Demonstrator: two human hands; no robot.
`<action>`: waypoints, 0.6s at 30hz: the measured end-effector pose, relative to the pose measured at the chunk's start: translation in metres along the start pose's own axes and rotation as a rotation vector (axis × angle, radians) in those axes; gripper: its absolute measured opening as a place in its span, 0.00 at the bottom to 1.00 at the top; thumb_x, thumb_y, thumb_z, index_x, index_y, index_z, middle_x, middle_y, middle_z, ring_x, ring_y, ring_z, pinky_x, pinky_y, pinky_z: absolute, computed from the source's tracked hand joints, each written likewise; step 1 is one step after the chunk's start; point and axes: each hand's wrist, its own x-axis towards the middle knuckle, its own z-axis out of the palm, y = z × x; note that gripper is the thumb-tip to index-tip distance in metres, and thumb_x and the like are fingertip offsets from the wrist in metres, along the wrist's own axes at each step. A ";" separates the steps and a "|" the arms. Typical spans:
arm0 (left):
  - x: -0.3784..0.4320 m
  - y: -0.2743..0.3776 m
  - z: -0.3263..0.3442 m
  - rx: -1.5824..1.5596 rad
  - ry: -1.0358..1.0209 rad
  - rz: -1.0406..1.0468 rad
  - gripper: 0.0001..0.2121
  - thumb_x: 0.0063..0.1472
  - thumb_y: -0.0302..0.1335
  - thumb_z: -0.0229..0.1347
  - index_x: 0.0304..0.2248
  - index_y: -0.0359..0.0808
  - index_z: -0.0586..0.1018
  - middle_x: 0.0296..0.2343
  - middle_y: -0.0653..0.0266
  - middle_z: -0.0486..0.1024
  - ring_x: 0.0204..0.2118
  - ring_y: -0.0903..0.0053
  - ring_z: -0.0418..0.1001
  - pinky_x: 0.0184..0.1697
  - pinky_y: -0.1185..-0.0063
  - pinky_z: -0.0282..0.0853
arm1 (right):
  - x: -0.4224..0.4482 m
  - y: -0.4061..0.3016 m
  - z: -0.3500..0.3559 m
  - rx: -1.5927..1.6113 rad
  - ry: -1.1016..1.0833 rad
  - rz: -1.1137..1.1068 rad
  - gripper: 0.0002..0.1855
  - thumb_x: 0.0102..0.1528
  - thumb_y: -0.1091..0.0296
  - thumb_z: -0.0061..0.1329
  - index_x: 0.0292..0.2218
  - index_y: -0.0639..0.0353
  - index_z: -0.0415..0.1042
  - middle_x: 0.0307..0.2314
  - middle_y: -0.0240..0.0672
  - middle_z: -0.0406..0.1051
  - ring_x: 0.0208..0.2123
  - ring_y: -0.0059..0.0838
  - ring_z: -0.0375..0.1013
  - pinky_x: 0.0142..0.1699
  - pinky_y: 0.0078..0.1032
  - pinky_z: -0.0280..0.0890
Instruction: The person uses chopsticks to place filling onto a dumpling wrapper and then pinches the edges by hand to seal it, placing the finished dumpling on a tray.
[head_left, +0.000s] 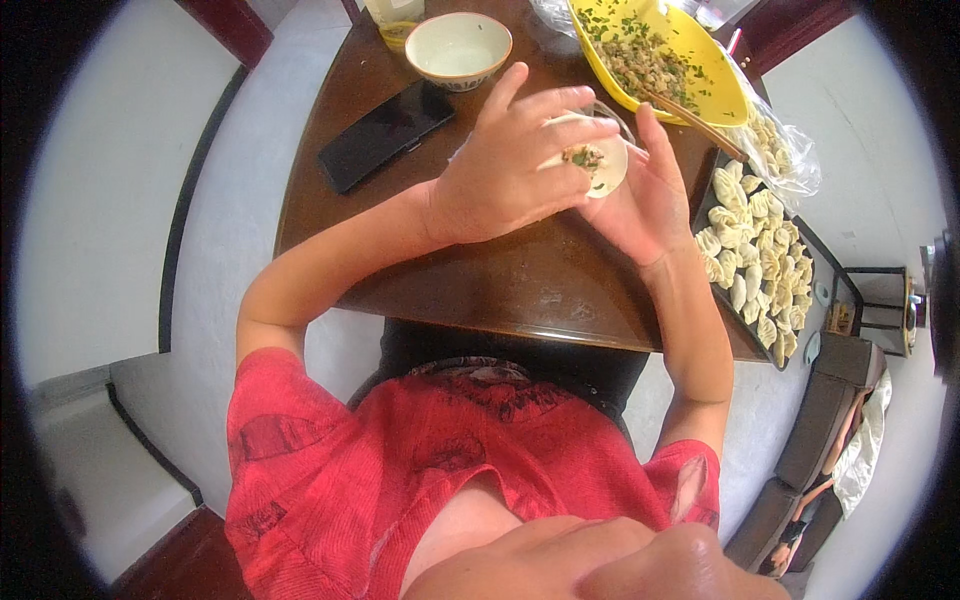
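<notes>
Between my hands is a round dough wrapper (615, 166) with a small heap of meat and green filling (583, 157) at its middle. My left hand (495, 165) reaches across from the left, back of the hand showing, and its fingers cover part of the wrapper. On the other side, my right hand (646, 199) supports the wrapper against its open palm and fingers, thumb raised. Just beyond stands a yellow bowl (716, 101) of chopped filling (645, 64), with wooden chopsticks (697, 125) lying over its near rim.
A dark tray (703, 204) at right carries several rows of pleated dumplings (750, 247), beside a clear plastic bag (799, 174). A black smartphone (382, 139), a ceramic bowl (459, 49) and a clear container (394, 19) stand left on the wooden table (495, 292). A person lies on a sofa (814, 420).
</notes>
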 end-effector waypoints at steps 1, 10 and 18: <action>0.002 0.001 -0.001 -0.050 0.024 -0.059 0.06 0.52 0.31 0.61 0.28 0.44 0.77 0.49 0.64 0.72 0.56 0.60 0.63 0.61 0.54 0.46 | 0.000 0.002 -0.004 -0.052 0.007 -0.026 0.32 0.63 0.43 0.37 0.53 0.66 0.62 0.48 0.44 0.69 0.51 0.36 0.68 0.58 0.34 0.61; -0.002 -0.009 0.003 -0.316 0.143 -0.326 0.06 0.54 0.23 0.59 0.31 0.36 0.74 0.38 0.60 0.76 0.44 0.64 0.72 0.48 0.72 0.64 | -0.003 0.019 0.000 -0.615 0.051 -0.079 0.25 0.60 0.64 0.49 0.55 0.65 0.61 0.49 0.35 0.66 0.52 0.25 0.65 0.59 0.27 0.58; -0.012 -0.006 0.011 -0.563 0.074 -0.607 0.03 0.61 0.20 0.54 0.35 0.33 0.74 0.37 0.65 0.73 0.39 0.85 0.71 0.37 0.85 0.70 | 0.000 0.025 -0.004 -0.598 0.061 -0.101 0.24 0.65 0.64 0.38 0.58 0.69 0.56 0.55 0.41 0.60 0.59 0.32 0.59 0.65 0.33 0.52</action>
